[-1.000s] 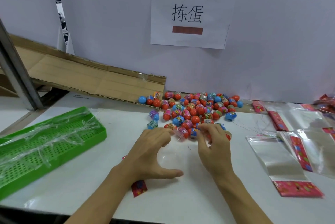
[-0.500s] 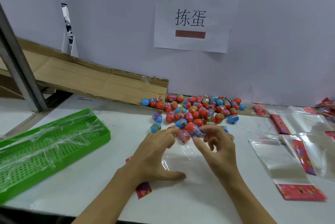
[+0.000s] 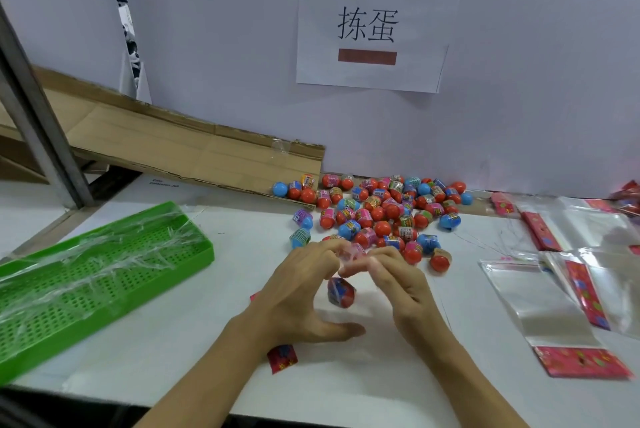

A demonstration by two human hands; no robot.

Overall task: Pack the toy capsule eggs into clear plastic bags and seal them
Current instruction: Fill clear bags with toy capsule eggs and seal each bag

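Both hands [image 3: 349, 275] seemingly pinch a clear bag [image 3: 346, 323] holding one egg [image 3: 341, 292].

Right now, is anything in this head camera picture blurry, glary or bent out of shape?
Head view: the fingertips of the left hand and right hand are smeared with motion blur, as is the egg below them; the clear bags on the right catch soft glare; the wide lens bows the metal post at the left edge; the egg pile and paper sign are sharp.

Pale wall [image 3: 519, 98] with taped paper sign [image 3: 375, 27], white table [image 3: 173, 358], grey metal post [image 3: 38, 115]
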